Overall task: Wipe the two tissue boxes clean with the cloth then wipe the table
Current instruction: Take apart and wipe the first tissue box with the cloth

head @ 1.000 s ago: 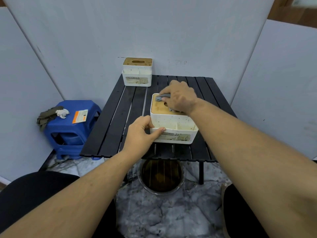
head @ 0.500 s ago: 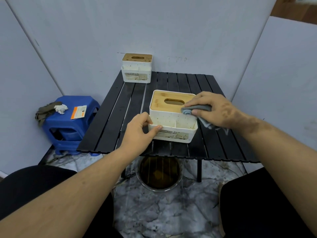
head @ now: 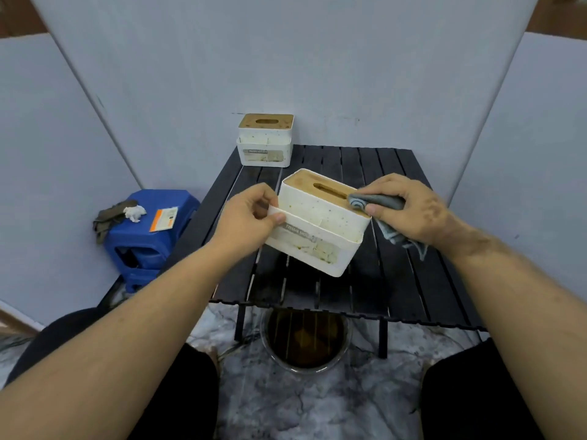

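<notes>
A white tissue box with a wooden lid (head: pixel 317 223) is lifted off the black slatted table (head: pixel 397 281) and tilted, its front face turned toward me. My left hand (head: pixel 251 217) grips its left end. My right hand (head: pixel 409 211) holds a folded grey cloth (head: pixel 374 201) against the right edge of the lid; the cloth's loose end hangs below the hand. A second white tissue box with a wooden lid (head: pixel 266 141) stands at the table's far left corner, its front stained.
A blue plastic stool (head: pixel 149 236) left of the table carries a dark rag, a crumpled tissue and an orange card. A round basin of brown water (head: pixel 305 344) sits on the marble floor under the table's near edge. Grey panels enclose the space.
The near box has been lifted off the table and tilted toward me by the left hand. The right hand with the cloth slid from the lid's far left to its right edge.
</notes>
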Action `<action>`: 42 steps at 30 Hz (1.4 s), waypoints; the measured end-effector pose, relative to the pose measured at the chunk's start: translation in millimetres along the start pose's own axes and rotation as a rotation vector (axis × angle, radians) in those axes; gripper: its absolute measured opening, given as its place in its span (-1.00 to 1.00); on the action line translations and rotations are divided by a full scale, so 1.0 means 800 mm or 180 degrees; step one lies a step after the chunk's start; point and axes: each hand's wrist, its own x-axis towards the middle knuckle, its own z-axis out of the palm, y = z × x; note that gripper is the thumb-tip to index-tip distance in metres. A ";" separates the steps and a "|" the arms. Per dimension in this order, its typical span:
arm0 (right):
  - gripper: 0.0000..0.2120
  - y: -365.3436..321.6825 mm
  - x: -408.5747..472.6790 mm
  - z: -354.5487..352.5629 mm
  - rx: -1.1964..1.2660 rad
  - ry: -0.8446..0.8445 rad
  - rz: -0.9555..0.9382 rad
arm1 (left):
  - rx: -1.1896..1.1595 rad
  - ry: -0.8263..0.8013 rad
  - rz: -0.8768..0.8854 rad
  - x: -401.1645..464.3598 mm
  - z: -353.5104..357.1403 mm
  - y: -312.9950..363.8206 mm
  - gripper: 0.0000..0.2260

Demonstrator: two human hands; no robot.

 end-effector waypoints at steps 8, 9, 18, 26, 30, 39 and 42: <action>-0.76 -0.028 -0.015 0.007 0.0628 -0.0106 0.0023 | 0.0381 -0.1060 0.0077 0.112 -0.047 0.063 -0.79; -0.76 -0.029 -0.016 0.008 0.0813 -0.0096 0.0101 | 0.0432 -0.1219 0.0080 0.125 -0.045 0.071 -0.79; -0.76 -0.012 -0.008 0.010 0.1352 0.0205 0.0438 | 0.0489 -0.1906 -0.0073 0.195 0.002 0.091 -0.91; -0.80 0.001 -0.007 0.018 0.1707 0.0280 0.0984 | 0.0770 -0.1883 -0.0012 0.201 0.042 0.102 -0.85; -0.79 0.002 -0.008 0.020 0.1643 0.0321 0.0930 | 0.0797 -0.1354 0.0283 0.182 0.026 0.105 -0.79; -0.62 -0.011 -0.011 0.014 -0.0021 0.0795 0.0661 | 0.0700 -0.0764 0.1275 0.038 0.003 0.040 -0.65; -0.62 -0.024 -0.003 0.018 -0.0278 0.0834 0.0379 | 0.0749 -0.0633 0.1486 0.035 0.014 0.024 -0.67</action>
